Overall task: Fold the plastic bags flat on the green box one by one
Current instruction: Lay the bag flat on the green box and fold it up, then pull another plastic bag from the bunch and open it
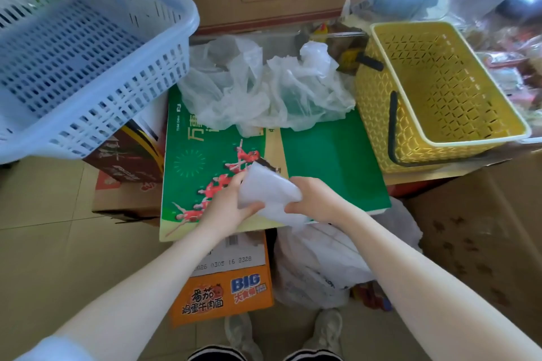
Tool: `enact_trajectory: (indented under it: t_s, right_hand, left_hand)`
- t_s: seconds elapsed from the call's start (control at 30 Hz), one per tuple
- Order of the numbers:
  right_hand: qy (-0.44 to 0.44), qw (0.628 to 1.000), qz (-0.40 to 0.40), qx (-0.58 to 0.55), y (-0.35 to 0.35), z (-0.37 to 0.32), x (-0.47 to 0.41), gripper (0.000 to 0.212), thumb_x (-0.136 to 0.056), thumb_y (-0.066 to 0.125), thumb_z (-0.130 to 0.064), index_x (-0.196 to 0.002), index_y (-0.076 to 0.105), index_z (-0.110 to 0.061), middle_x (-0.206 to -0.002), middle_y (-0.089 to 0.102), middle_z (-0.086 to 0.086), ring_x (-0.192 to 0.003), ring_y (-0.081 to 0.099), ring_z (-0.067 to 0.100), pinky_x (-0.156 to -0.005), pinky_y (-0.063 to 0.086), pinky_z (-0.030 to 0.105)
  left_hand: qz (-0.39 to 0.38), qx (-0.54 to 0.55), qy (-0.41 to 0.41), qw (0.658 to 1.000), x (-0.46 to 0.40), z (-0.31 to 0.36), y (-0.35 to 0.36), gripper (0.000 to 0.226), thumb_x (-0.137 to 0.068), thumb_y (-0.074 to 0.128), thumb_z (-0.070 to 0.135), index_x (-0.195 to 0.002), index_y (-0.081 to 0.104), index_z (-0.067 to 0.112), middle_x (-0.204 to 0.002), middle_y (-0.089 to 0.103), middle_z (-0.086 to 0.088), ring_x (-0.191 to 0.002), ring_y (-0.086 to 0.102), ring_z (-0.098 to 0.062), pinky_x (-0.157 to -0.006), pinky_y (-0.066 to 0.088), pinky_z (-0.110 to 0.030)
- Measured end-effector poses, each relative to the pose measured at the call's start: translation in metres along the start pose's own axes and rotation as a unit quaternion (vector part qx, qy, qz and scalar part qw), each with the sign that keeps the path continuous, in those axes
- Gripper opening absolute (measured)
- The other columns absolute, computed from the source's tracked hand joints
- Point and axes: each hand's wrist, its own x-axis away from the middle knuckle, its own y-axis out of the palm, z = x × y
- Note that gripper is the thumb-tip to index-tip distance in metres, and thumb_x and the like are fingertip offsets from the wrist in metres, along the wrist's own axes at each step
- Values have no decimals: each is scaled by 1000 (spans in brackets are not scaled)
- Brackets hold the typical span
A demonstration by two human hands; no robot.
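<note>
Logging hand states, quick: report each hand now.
Left hand: grips the folded plastic bag.
Right hand: grips the same bag.

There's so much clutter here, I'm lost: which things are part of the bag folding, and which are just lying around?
In the job: left hand, right hand, folded bag, crumpled bags, green box.

Lying about: blue basket, yellow basket, orange box.

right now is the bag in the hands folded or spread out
Folded: the bag is a small compact white wad gripped between left hand and right hand, unlike the loose crumpled bags behind.
</note>
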Motion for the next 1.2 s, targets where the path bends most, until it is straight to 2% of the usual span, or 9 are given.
enact_trajectory:
  t_s: [0.07,0.17,0.37,0.5,0.67,0.77,0.87,1.1,1.2]
  right_hand:
    - [2,996,14,-84,-28,11,19,29,-75,73,-23,-88,47,-23,-84,55,-3,-76,51,21,-60,37,27]
    - [-41,988,41,-144,-83,27,48,20,-84,65,-22,-101,56,-15,-92,62,3,-85,60,23,-68,44,32]
    - [-57,939,258,-220,-201,74,79,14,-95,47,-14,-83,52,-9,-71,47,-4,-63,43,11,-53,31,24]
    - [53,912,352,-203,-238,124,48,14,-94,40,-13,-89,53,-9,-76,48,1,-64,43,14,-50,33,21]
    - [257,915,235,-202,-233,157,5,28,-93,40,-5,-119,51,0,-110,57,14,-93,53,26,-75,44,35]
    - [286,922,140,-222,-227,154,-3,34,-95,42,-6,-128,47,1,-126,52,20,-118,50,31,-92,42,35]
    - [287,941,111,-138,-227,153,-9,36,-94,49,-9,-128,48,1,-122,55,19,-112,53,31,-86,44,35]
    - [-12,951,295,-91,-227,90,-20,30,-95,45,-10,-123,53,-9,-124,56,8,-110,53,21,-88,42,26]
    - [-123,958,260,2,-215,46,-38,34,-94,50,-19,-127,51,-12,-129,52,6,-116,49,21,-93,41,28]
  left_hand:
    - [-2,33,24,999,4,28,5,27,-82,67,29,-104,54,21,-85,62,9,-74,58,-6,-68,40,-26]
    - [55,34,78,995,4,82,14,19,-82,67,28,-95,57,18,-70,58,10,-61,55,-1,-56,40,-20]
    - [180,-57,132,973,-21,170,43,13,-86,62,23,-95,62,14,-71,58,7,-69,58,-17,-66,46,-31]
    - [204,-80,144,965,-37,200,59,11,-86,61,21,-94,64,15,-81,66,3,-76,60,-19,-68,51,-35]
    - [201,-101,118,967,-48,210,69,12,-88,56,21,-95,64,15,-85,68,1,-79,61,-18,-68,52,-38]
    - [183,-108,88,973,-52,204,71,14,-90,54,20,-98,64,15,-89,67,1,-81,61,-18,-71,52,-38]
    - [169,-108,67,977,-55,194,71,14,-90,54,20,-98,63,15,-90,66,2,-81,60,-18,-72,52,-39]
    - [103,-129,62,984,-82,179,37,19,-91,52,21,-105,63,15,-101,66,1,-83,59,-17,-77,50,-34]
    - [114,-109,62,986,-87,172,11,18,-91,53,21,-105,64,15,-96,65,0,-78,58,-15,-72,48,-28]
